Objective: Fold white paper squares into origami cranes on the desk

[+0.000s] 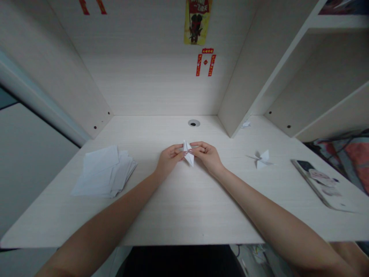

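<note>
Looking down on a pale desk [184, 215], backed by a panel [150, 88] with red stickers [205, 62] and a yellow poster [197, 23], cut off up top. And pinching a folded paper [190, 159] in left hand [169, 157] and right hand [209, 154], midway between the side edges! Toward the left edge, a paper stack [99, 173]; toward the right, another folded piece [263, 159], then a phone [319, 184]. By the divider [239, 77], a white scrap [247, 124], partly hidden, hard to make out.

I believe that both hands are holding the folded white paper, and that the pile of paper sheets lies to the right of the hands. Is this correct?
Not entirely: the head view shows the pile of paper sheets to the left of the left hand and right hand. Both are indeed holding the folded white paper.
</note>
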### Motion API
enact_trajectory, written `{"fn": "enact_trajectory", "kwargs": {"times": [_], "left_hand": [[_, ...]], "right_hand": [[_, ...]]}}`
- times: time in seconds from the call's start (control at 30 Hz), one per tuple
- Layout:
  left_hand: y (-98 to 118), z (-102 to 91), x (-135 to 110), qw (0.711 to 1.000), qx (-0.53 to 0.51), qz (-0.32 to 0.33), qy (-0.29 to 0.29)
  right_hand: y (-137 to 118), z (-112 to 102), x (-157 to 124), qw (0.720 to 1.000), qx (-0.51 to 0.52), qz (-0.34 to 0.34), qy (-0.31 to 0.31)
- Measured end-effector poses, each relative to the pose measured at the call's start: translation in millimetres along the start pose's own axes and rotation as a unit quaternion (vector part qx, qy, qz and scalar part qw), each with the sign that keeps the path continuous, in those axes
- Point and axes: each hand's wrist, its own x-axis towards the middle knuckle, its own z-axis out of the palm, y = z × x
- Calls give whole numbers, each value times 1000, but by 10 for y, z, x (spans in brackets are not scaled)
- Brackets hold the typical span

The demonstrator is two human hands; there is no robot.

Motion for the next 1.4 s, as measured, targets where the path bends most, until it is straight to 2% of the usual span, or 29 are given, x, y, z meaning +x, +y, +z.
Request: {"fn": "enact_trajectory", "kwargs": {"times": [0.17,0.4,0.9,1.17,1.3,1.4], "left_hand": [[3,7,-16,1000,16,-1,-10],[20,8,-41,998,55,17,5],[33,2,-31,996,83,26,6],[21,-26,-29,989,123,77,35],[22,-49,-28,976,170,134,33],[34,-36,-34,973,173,147,35]], "right_hand": [[-36,25,-20,1000,-13,-11,-13],[-83,60,-61,997,-72,-36,-7],[-48,52,-52,994,-98,-49,-27],[-72,100,-87,996,-74,-41,-31],[-33,101,-107,990,-124,-14,-63],[-4,89,-118,983,-163,-10,-80]]}}
